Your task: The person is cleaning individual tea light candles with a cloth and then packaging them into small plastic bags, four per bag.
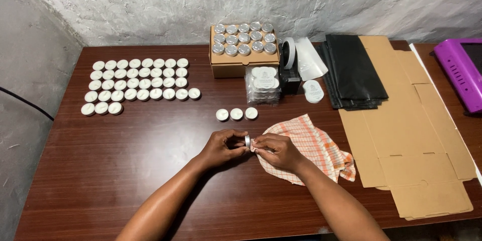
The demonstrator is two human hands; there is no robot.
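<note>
The left hand (224,145) pinches a small silver tealight cup (247,141) on edge between its fingertips. The right hand (277,150) closes on a corner of the orange checked cloth (314,145), pressing it against the cup. Just beyond the fingers lie 3 white tealights (236,114) in a row on the wooden table (125,170).

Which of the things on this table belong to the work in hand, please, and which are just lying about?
In use: left hand, right hand, small metal cup, checked cloth, three tealights nearby, tealight rows, box of metal cups.

Lying about: flat cardboard, black bags, purple device, label roll.
</note>
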